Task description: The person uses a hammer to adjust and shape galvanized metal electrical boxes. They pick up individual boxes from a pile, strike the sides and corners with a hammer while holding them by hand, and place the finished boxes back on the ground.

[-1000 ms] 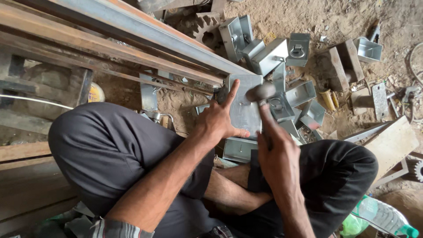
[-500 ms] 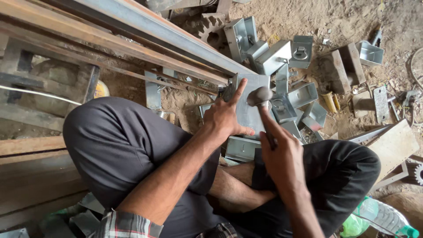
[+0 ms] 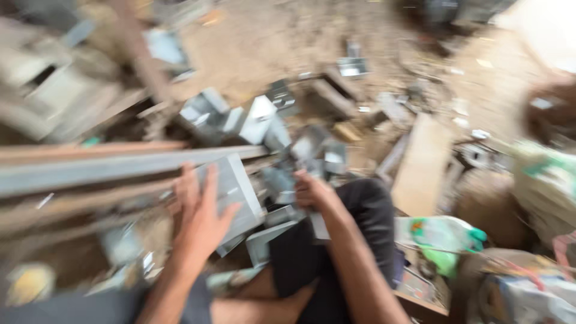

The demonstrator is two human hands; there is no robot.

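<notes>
My view has swung hard and blurred, yet my left hand [image 3: 201, 219] stays spread flat on the metal bracket [image 3: 234, 195] while my right hand [image 3: 312, 192], lowered beside it, looks fisted, its hammer no longer visible.

Sandy dirt floor [image 3: 264, 42] strewn with metal brackets [image 3: 258, 117], wood plank [image 3: 423, 165]
</notes>
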